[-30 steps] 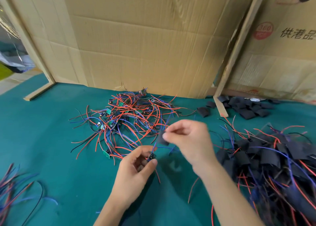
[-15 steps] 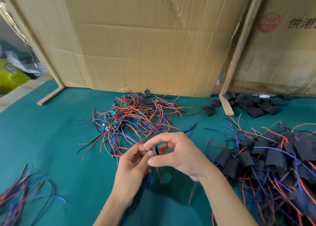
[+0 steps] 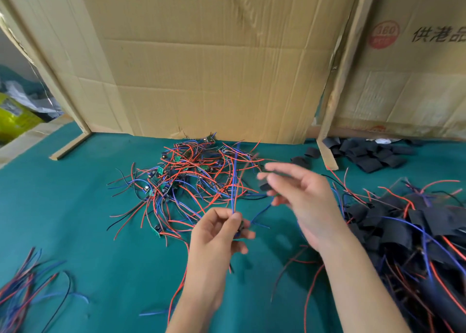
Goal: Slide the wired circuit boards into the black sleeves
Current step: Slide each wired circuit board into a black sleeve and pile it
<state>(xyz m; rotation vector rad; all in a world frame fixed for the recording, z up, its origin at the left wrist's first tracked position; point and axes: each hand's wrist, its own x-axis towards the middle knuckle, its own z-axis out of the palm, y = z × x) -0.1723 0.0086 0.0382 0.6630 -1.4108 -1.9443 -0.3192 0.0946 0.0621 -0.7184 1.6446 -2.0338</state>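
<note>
Over the green counter (image 3: 75, 219), near the middle of the view, the left hand (image 3: 216, 234) pinches a wired board (image 3: 240, 228) between thumb and curled fingers. Only a dark edge of the board shows past the fingers; its blue wire (image 3: 235, 181) stands up from the grip, and another blue lead trails off to the right. The right hand (image 3: 300, 201) is raised just right of it and blurred. Its fingers are spread and mostly straight, with a small black sleeve (image 3: 264, 186) at the fingertips; whether the fingers pinch the sleeve or it only lies against them I cannot tell. Sleeve and board are apart, the sleeve higher and to the right.

Behind the hands lies a tangle of wired boards (image 3: 191, 178), red, blue and black leads with small green boards among them. Far right, a heap of sleeved boards (image 3: 416, 226) fills the counter's edge, black sleeves with red and blue wires sticking out. Back right, a pile of loose sleeves (image 3: 373, 156) lies beside a wooden strip (image 3: 327, 153). At the lower left, a bundle of loose wires (image 3: 25, 289) rests on the counter. Cardboard sheets (image 3: 214, 67) stand upright along the back, the right one printed with red and black marks.
</note>
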